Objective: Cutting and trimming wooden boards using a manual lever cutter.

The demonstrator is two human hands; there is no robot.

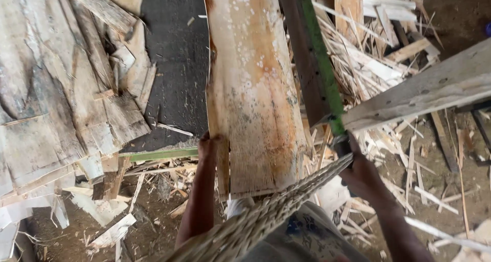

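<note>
At the bottom centre of the frame, a woven straw brim (266,213) cuts diagonally across the view, with patterned cloth (307,239) below it. Just left of it, the left hand (207,145) grips the near left edge of a veneer sheet (253,88), the fingers curled shut around that edge and mostly hidden behind the wood. Right of centre, the right hand (360,172) closes on a dark handle (341,145) at the sheet's lower right; its fingers wrap the handle, though the brim covers part of them.

The sheet, pale orange and blotched with white spots and dark mould, runs from the lower centre to the top edge of the frame, its near end ragged. Along its right side a green bar (319,62) rises from the handle towards the top of the frame, beside a dark brown board (302,62). A grey plank (424,90) crosses from the right edge, its end touching the green bar near the handle.

Pale splinters and offcuts (368,57) litter the dirt floor (450,160) on the right. At the left, grey sheets (51,98) lie stacked and cracked; between them and the held sheet, a dark mat (176,62) shows in the upper centre.
</note>
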